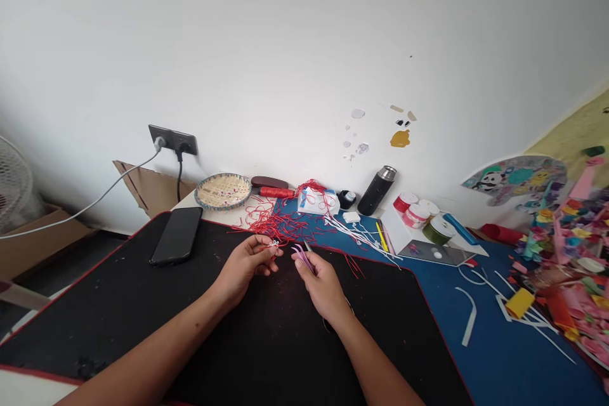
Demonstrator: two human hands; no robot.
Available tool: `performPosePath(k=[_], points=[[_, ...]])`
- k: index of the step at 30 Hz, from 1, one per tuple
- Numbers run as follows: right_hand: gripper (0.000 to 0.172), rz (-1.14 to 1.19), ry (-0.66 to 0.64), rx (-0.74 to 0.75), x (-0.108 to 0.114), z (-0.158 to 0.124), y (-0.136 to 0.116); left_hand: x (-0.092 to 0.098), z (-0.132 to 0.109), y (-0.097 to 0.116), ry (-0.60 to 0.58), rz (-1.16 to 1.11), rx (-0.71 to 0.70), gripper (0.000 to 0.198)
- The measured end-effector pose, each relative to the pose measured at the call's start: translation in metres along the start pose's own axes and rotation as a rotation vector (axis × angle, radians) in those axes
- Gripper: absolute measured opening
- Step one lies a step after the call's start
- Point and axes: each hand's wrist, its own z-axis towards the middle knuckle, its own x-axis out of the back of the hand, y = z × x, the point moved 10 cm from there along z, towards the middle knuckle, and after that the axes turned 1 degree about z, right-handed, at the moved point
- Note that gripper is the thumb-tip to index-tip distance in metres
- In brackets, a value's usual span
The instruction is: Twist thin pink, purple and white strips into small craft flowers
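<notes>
My left hand (245, 263) pinches a small white knot on red cord (273, 244) between thumb and fingers. My right hand (323, 285) holds a pair of purple tweezers (303, 257), and their tips point toward the knot, a short gap apart. Both hands are above a black desk mat with a red edge (266, 330). A tangle of loose red cords (276, 225) lies just beyond my hands, and a black smartphone (177, 236) lies face-up on the mat to the left.
Behind the mat stand a woven basket (222, 191), a red thread spool (276, 192) and a black steel flask (375, 191). Ribbon rolls (419, 219) sit on a blue mat (476, 323). Colourful paper scraps (566, 273) pile at right. A fan (14, 184) stands at left.
</notes>
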Motion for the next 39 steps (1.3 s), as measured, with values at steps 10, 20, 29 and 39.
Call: performPosePath(k=[10, 20, 29, 39], points=[[0.029, -0.233, -0.06, 0.095, -0.012, -0.006, -0.013, -0.001, 0.0, -0.001, -0.001, 0.02, -0.005, 0.042], [0.032, -0.457, 0.042, 0.187, -0.007, 0.004, -0.034, 0.012, 0.0, 0.014, 0.109, -0.028, -0.11, 0.046], [0.03, -0.496, 0.18, 0.187, 0.031, -0.005, -0.035, 0.009, -0.002, 0.012, 0.098, -0.01, -0.078, 0.049], [0.036, -0.96, -0.06, 0.004, 0.049, -0.064, -0.025, 0.002, -0.003, 0.013, 0.054, -0.004, -0.093, 0.05]])
